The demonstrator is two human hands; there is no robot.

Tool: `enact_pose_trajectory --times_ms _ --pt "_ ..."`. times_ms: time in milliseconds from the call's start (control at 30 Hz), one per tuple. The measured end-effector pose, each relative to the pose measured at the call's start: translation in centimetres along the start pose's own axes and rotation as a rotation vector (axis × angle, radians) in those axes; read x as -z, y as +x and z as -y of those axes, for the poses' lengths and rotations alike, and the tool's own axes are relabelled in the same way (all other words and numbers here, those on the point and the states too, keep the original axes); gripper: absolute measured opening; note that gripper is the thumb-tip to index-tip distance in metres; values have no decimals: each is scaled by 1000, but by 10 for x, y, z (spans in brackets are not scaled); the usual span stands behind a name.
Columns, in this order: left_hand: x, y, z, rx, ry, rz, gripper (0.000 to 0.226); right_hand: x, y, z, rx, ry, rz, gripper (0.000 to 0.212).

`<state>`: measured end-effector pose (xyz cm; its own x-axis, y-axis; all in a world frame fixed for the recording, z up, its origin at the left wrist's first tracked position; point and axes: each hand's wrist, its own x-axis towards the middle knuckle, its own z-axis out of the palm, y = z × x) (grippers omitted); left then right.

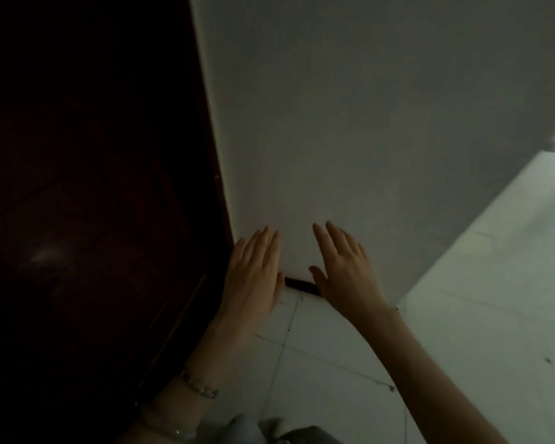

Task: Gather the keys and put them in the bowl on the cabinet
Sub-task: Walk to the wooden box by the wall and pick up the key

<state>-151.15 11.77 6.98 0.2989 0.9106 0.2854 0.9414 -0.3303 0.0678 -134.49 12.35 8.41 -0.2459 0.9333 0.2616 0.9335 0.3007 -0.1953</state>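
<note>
No keys, bowl or cabinet show in this dim head view. My left hand point(255, 274) is stretched forward, palm down, fingers together and straight, holding nothing; bracelets sit on its wrist. My right hand point(345, 267) reaches forward beside it, fingers slightly spread, also holding nothing. Both hands hover in front of the base of a white wall point(350, 123), a hand's width apart.
A dark reddish-brown wooden door point(93, 187) fills the left side, its edge meeting the wall. A dark skirting strip point(300, 286) runs along the wall's foot. White floor tiles point(494, 283) spread below and to the right, brighter at the far right.
</note>
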Motion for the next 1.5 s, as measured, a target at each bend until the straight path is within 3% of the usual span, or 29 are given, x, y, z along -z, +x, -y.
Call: enact_pose_trajectory --times_ms 233,567,900,1267,1500 --pt "-44 91 -89 -328 -81 32 68 13 -24 -102 -330 -149 -35 72" --pt "-113 237 -216 -760 -121 -66 73 25 -19 -246 -688 -360 -180 71" --pt "-128 362 -363 -1034 -173 -146 75 74 -16 -385 -948 -476 -283 66" --pt "-159 425 -532 -1069 -245 -164 77 137 -64 -553 -914 -617 -194 62" --pt "-194 467 -644 -910 -154 -123 84 169 -81 -694 -771 -570 -159 62"
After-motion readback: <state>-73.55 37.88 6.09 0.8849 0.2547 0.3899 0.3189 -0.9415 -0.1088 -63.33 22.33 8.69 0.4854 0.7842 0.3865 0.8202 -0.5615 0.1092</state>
